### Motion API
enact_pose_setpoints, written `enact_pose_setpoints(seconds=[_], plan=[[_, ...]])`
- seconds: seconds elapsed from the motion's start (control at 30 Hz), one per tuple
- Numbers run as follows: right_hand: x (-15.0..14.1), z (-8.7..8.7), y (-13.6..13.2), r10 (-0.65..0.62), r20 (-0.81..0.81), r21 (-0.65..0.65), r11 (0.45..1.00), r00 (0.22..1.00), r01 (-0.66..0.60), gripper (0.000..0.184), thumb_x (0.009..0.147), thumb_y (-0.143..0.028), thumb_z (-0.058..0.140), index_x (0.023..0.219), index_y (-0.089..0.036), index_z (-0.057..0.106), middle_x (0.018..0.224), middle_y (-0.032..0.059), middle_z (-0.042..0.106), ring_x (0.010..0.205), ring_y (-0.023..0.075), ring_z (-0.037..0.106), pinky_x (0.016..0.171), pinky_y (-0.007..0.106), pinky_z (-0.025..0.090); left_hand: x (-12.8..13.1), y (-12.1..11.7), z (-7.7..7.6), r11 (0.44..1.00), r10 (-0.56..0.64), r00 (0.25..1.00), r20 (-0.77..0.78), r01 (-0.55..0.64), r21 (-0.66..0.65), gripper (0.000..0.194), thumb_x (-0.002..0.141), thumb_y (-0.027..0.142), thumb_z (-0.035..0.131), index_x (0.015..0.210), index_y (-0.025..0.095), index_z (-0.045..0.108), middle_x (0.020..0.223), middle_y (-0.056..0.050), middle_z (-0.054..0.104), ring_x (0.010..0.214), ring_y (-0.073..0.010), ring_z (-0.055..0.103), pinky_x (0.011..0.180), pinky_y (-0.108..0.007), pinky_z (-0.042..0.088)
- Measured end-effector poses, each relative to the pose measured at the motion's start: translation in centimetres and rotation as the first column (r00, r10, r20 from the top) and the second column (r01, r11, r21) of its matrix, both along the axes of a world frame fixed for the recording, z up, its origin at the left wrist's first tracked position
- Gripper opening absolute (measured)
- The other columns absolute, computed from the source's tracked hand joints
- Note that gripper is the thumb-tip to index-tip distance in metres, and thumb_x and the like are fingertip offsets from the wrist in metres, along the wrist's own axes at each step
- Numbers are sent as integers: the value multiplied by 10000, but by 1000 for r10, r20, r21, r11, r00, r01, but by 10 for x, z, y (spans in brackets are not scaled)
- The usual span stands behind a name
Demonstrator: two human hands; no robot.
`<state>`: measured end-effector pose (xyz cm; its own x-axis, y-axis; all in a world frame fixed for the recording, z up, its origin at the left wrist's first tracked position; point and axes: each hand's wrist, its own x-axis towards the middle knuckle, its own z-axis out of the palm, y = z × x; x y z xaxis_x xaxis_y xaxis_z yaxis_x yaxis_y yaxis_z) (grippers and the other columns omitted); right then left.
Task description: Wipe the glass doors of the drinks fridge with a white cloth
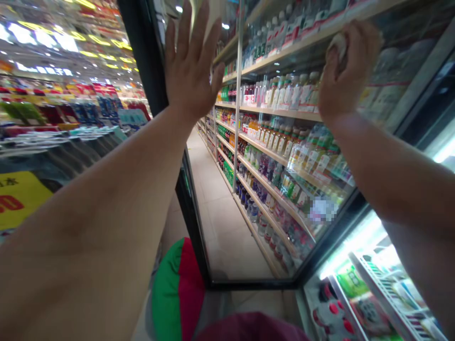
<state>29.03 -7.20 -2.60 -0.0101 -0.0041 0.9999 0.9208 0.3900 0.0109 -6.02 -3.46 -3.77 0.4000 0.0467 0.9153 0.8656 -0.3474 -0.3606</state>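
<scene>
A glass door [227, 227] with a black frame stands open before me. My left hand [192, 71] lies against its upper part, fingers spread and nothing held. Higher up on the right, my right hand [350, 71] is closed round a crumpled whitish cloth [338, 46], pressed at the glass; most of the cloth is hidden in the grip. Through the pane show shelves [263, 187] with rows of bottled drinks [280, 92].
The lit cooler [334, 279] with packaged goods on racks is at lower right. A green and red round object [177, 289] sits on the floor below the door. To the left are store displays and a yellow price sign [21, 199].
</scene>
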Motion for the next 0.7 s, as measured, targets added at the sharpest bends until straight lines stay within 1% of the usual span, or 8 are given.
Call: enact_pose_setpoints(seconds=[0.17, 0.2, 0.27, 0.33, 0.4, 0.5, 0.6, 0.7], plan=[[18, 37, 12, 29, -212, 47, 999, 977, -19, 443, 1018, -325, 425, 1372, -75, 519, 1429, 214, 513, 1398, 287, 422, 1237, 425, 219, 0, -5, -2, 1000, -24, 1000, 11, 24, -14, 725, 994, 380, 495, 1653, 235, 228, 1716, -25, 173, 1587, -311, 103, 1287, -577, 70], [17, 36, 14, 36, -232, 61, 998, 972, -22, 451, 1016, -321, 413, 1375, -67, 516, 1444, 216, 507, 1407, 286, 415, 1243, 430, 204, 0, -5, -2, 1000, -20, 1000, 5, 20, -17, 745, 983, 362, 520, 1654, 233, 225, 1716, -28, 171, 1586, -317, 109, 1287, -578, 78], [7, 22, 12, 49, -206, 72, 997, 977, -35, 449, 1021, -329, 403, 1389, -98, 516, 1496, 191, 488, 1436, 268, 383, 1261, 428, 174, 0, -6, -1, 1000, -11, 1000, 15, 11, -24, 768, 962, 331, 554, 1651, 214, 234, 1716, -43, 174, 1585, -327, 105, 1287, -580, 66], [-8, -2, 4, 47, -106, 29, 999, 993, -45, 429, 1020, -333, 413, 1409, -181, 510, 1540, 129, 470, 1472, 231, 341, 1282, 418, 145, 0, -6, -1, 999, -19, 999, 26, 21, -50, 777, 951, 324, 570, 1647, 202, 247, 1715, -49, 173, 1587, -331, 91, 1287, -586, 47], [-17, -17, -5, 33, 14, -23, 999, 999, -33, 391, 1004, -329, 442, 1380, -269, 532, 1505, 82, 515, 1447, 210, 380, 1280, 414, 181, 0, -5, 0, 996, -51, 998, 35, 53, -73, 764, 952, 343, 566, 1644, 225, 263, 1714, -24, 175, 1591, -315, 84, 1295, -576, 39], [-8, -6, -13, 13, 37, -2, 1000, 999, -13, 350, 990, -333, 471, 1315, -266, 582, 1415, 95, 584, 1368, 227, 462, 1240, 401, 270, -1, -4, 1, 995, -61, 996, 57, 65, -71, 762, 946, 365, 549, 1646, 288, 257, 1713, 35, 161, 1595, -272, 78, 1310, -525, 28], [12, 16, -5, 4, -177, 22, 1000, 984, 0, 425, 1003, -349, 441, 1362, -150, 548, 1427, 169, 551, 1365, 270, 455, 1229, 429, 270, -2, -4, 1, 998, -11, 1000, 13, 11, -57, 764, 964, 361, 510, 1657, 230, 218, 1722, -14, 130, 1592, -313, 69, 1291, -574, 33], [16, 7, 4, 23, -229, 38, 999, 973, -15, 487, 1027, -380, 405, 1434, -121, 476, 1540, 186, 448, 1463, 264, 355, 1269, 444, 179, -2, -7, 0, 1000, 17, 999, -29, -18, -18, 735, 993, 358, 480, 1657, 198, 207, 1719, -58, 153, 1586, -333, 97, 1275, -592, 86]])
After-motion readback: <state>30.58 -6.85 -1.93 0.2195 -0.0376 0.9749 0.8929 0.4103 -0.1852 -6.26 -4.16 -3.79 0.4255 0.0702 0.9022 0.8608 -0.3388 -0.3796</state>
